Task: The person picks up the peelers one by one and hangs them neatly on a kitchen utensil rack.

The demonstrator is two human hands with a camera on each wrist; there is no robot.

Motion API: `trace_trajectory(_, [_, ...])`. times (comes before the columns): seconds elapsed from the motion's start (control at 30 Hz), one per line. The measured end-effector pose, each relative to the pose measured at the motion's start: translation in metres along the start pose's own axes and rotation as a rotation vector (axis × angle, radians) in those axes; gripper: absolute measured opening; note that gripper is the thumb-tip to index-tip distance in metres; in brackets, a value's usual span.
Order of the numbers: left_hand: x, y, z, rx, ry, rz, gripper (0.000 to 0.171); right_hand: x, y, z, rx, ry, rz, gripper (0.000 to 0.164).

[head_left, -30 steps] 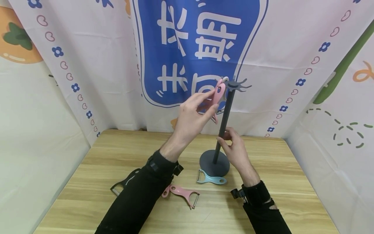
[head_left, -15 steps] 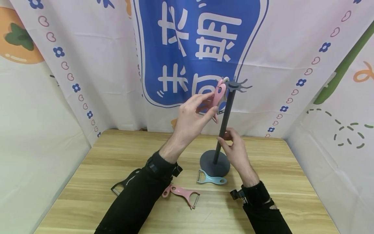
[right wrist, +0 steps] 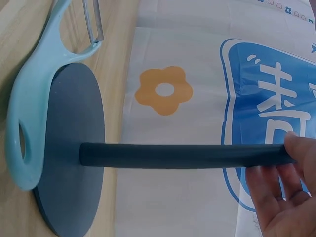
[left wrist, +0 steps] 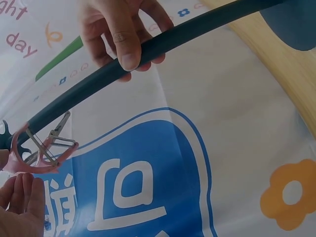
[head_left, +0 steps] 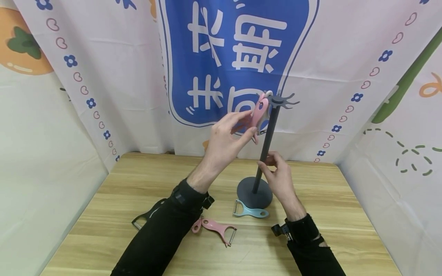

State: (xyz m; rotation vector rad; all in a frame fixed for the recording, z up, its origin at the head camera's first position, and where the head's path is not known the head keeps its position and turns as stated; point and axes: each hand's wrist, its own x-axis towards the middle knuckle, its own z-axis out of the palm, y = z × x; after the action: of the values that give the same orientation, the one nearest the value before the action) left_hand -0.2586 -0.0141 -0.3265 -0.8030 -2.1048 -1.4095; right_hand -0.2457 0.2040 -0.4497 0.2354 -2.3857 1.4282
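My left hand pinches a pink peeler by its handle between thumb and fingers. The peeler hangs blade-down against the hooked top of a dark stand; whether its hole is over a hook cannot be told. A pale peeler handle and more pink show right behind it. In the left wrist view, pink peeler heads lie close to the pole, above the left fingers. Lower down, my right hand grips the stand's pole between thumb and fingers, also visible in the right wrist view.
A light blue peeler lies against the front of the stand's round base. On the wooden table are a pink peeler, another pink handle and a black peeler, the latter two partly under the left sleeve. A printed curtain hangs behind.
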Motion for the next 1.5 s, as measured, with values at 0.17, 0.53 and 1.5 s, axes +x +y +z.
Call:
trace_trajectory(0.17, [-0.002,-0.002,-0.003,0.009,-0.008,-0.004,0.05,0.001,0.001,0.002,0.043,0.042,0.033,0.035])
trace_trajectory(0.53, [-0.011,-0.011,-0.01,0.067,-0.019,-0.039,0.048,0.001,0.005,0.004,0.098,0.141,0.051,0.027])
trace_trajectory(1.5, [-0.051,-0.041,-0.02,0.22,-0.233,-0.031,0.046,0.007,0.012,-0.01,0.023,0.008,0.025,0.034])
